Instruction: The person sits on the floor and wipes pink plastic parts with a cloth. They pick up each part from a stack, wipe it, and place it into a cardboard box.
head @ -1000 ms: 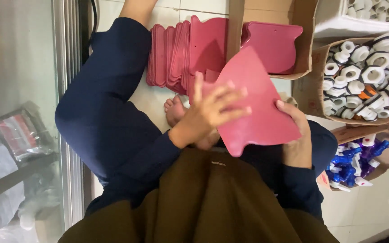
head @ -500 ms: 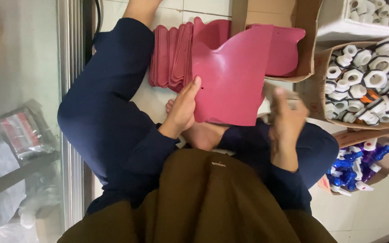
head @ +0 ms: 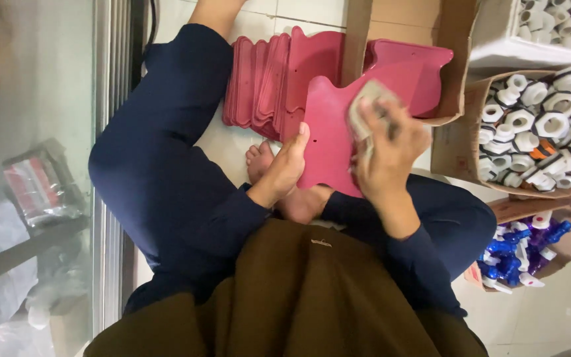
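Over the crossed legs, a pink plastic panel (head: 328, 142) is steadied at its edge by the left hand (head: 285, 165) with fingers clamped, a pale cloth (head: 365, 109) is pressed onto it by the right hand (head: 388, 155), fingers closed on the cloth, a stack of pink panels (head: 266, 79) stood behind

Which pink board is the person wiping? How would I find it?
Look at the lap, above the bare foot. The pink board there leans on the left hand, while the right hand presses a pale cloth on it. The other boards stand stacked behind, untouched.

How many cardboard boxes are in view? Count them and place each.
3 cardboard boxes: the pink-panel box at top centre, the white-fittings box at right, the blue-and-white-parts box at lower right. Others may lie beyond the frame.
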